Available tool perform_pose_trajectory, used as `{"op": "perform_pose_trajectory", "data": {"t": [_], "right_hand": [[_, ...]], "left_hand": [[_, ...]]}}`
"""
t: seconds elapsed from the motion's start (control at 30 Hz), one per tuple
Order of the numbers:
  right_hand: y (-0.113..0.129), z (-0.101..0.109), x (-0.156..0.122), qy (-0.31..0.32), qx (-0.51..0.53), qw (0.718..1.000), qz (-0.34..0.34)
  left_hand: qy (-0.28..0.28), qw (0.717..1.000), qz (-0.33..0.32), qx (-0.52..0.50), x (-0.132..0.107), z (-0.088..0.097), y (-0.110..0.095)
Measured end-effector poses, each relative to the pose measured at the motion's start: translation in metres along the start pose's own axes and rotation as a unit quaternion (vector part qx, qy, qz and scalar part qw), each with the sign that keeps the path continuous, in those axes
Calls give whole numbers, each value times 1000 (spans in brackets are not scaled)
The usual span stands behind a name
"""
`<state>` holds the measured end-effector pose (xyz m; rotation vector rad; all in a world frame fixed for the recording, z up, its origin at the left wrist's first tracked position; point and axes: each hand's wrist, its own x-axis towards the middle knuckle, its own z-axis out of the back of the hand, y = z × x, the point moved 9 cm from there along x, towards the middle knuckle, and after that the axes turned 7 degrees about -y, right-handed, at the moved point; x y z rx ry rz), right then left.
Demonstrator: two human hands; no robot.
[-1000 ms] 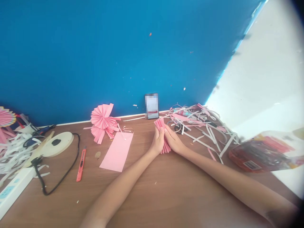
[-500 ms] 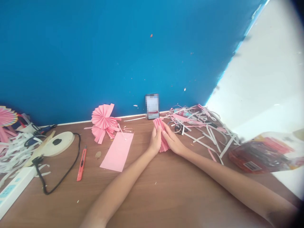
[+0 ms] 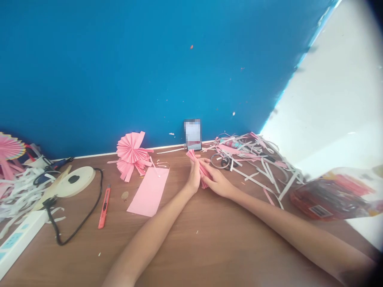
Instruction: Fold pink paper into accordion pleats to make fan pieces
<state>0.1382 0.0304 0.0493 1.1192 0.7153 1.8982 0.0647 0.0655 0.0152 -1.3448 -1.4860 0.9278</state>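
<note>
Between my two hands, near the back of the table, is a strip of pink pleated paper (image 3: 204,170), its folds pressed close together. My left hand (image 3: 195,175) closes on its left side, and my right hand (image 3: 218,179) grips it from the right. One fanned end pokes out above the fingers, and a lower end shows between the palms. Left of my hands lies a flat pink paper sheet (image 3: 149,193). Behind that sheet rest pink pleated paper fans (image 3: 131,149). A red utility knife (image 3: 104,207) lies farther left.
A phone (image 3: 193,134) leans on the blue wall behind my hands. Paper strips (image 3: 263,163) and a plastic bag (image 3: 323,195) are on the right. At left are a white tape roll (image 3: 85,181), a black cable (image 3: 80,231), a power strip (image 3: 22,239) and white paper shreds (image 3: 20,191).
The pleated paper has tilted, its upper end leaning left, and is squeezed narrower between my hands. My right fingers have moved lower and left over it.
</note>
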Motion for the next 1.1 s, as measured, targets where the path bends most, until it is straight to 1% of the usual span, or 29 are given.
{"op": "perform_pose_trajectory", "data": {"t": [0.07,0.2,0.37,0.57,0.67,0.8,1.1], "right_hand": [[1,2,0,-12,11,1000,-8],[1,10,1,-48,15,999,-19],[-5,20,0,-89,18,995,-36],[-9,23,0,-112,6,993,-30],[-14,26,-1,-129,0,991,-41],[-20,30,-1,-147,-10,987,-63],[-21,39,-4,-194,-17,979,-67]], "left_hand": [[-8,1000,13,0,0,1,2],[-7,999,29,-11,5,2,7],[-34,999,18,19,11,8,9],[-46,999,21,-12,13,12,10],[-53,998,22,-9,14,14,12],[-52,998,18,1,14,14,12],[-42,999,-12,8,11,10,5]]}}
